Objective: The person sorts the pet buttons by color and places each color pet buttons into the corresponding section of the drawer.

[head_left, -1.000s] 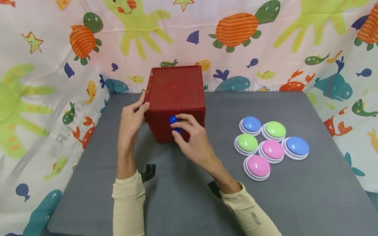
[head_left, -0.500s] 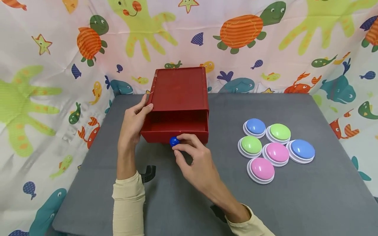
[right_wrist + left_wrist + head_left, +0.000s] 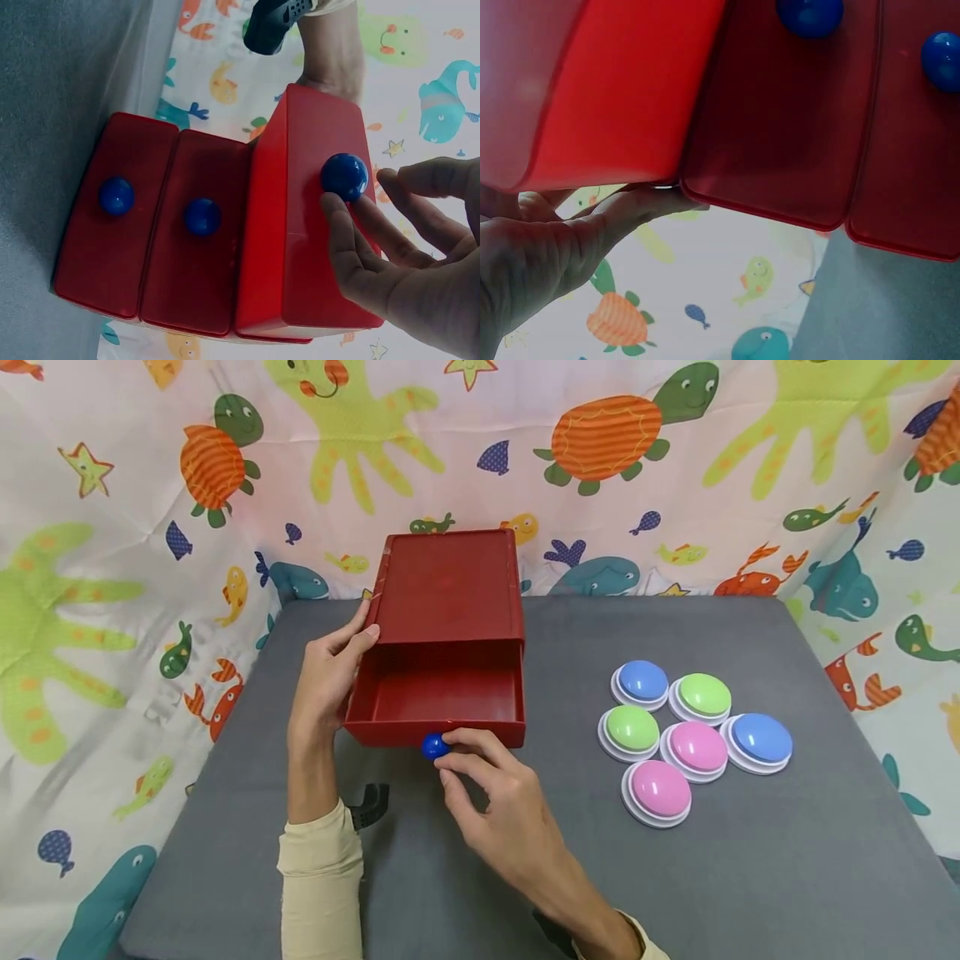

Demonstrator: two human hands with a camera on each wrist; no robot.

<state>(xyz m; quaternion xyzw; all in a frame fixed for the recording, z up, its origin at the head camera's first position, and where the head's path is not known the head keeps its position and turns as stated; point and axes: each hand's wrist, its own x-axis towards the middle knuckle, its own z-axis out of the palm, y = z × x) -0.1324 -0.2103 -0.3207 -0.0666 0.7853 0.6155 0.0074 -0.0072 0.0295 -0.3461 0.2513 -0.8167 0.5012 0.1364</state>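
Observation:
A red drawer box (image 3: 450,585) stands at the back of the table, its top drawer (image 3: 401,735) pulled out toward me and bare inside. My right hand (image 3: 502,818) pinches the round blue knob (image 3: 434,747) on that drawer's front. Against the box's left side lies my left hand (image 3: 322,681), fingers straight, the thumb at the front upper corner. Below the pulled drawer, the right wrist view shows the middle drawer (image 3: 199,285) and the bottom drawer (image 3: 97,262), both pushed in, each with a blue knob.
To the right lie several domed push buttons on white bases, among them a pink one (image 3: 660,789), a green one (image 3: 632,727) and a blue one (image 3: 762,737). A curtain (image 3: 465,485) printed with sea animals encloses the grey table (image 3: 750,868).
The top drawer has slid out toward me from fully closed, my right hand drawing back with its knob. My left hand keeps its place on the box's side.

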